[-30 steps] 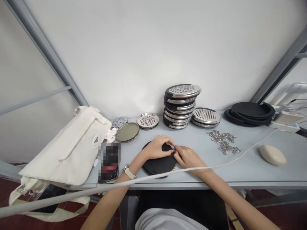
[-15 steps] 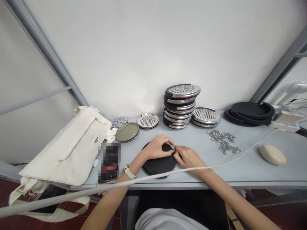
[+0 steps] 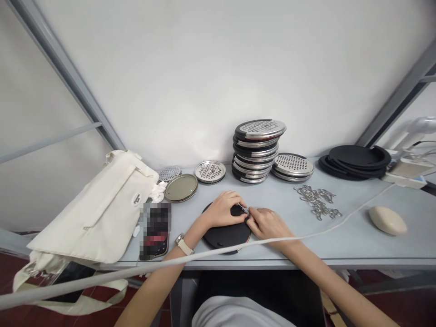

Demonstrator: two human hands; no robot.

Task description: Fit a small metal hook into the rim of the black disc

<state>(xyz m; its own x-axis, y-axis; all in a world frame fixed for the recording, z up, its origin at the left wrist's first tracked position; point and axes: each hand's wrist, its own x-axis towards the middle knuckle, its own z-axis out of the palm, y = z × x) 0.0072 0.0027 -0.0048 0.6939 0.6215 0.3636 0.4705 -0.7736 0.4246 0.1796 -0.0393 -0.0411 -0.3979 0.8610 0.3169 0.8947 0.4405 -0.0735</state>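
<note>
One small metal piece [image 3: 245, 210] is slanting from the curled left hand [image 3: 225, 210] toward the nearly closed right hand [image 3: 268, 223], both pinching it. The black disc [image 3: 225, 238] is lying beneath, mostly by the left hand.

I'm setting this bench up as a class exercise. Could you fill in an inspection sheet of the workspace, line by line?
Surface: grey table, upright items resting on it steadily as far as visible.
Job's things: black disc under the hands; small metal piece at the fingertips.
Clutter: white bag and partly pixelated phone at left; tall disc stack, uneven at the top.
Grippers: left hand and right hand meet at the metal piece; exact grip hidden.
Cables: white cable crosses the view before both forearms.
Surroundings: pale wall behind; spills, nothing seen.
</note>
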